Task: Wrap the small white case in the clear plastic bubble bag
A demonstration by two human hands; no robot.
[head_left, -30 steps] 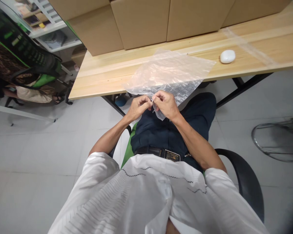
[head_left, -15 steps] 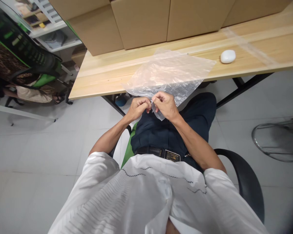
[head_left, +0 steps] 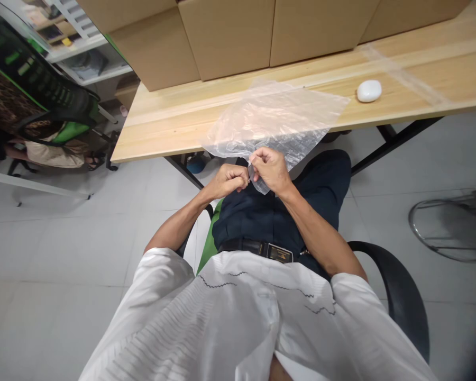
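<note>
A clear, crinkled plastic bag (head_left: pixel 285 111) lies partly on the wooden table (head_left: pixel 158 127) and hangs over its front edge above my lap. My right hand (head_left: pixel 270 168) pinches the near edge of this plastic between thumb and fingers. Close beside it, my left hand (head_left: pixel 230 180) is closed, its fingertips at the plastic's edge. Something small and pale shows at those left fingertips, too small to make out. A loose corner of the plastic dangles below my right hand.
Several cardboard boxes (head_left: pixel 230 39) stand along the back of the table. A white rounded case (head_left: pixel 368 91) sits to the right on the tabletop. A metal-framed stool (head_left: pixel 452 230) is on the floor at right. Another person sits by a mesh chair (head_left: pixel 43 79) at left.
My left hand has dropped slightly, turning downward beside the right one. My right hand stays nearly in place, still pinching the plastic.
</note>
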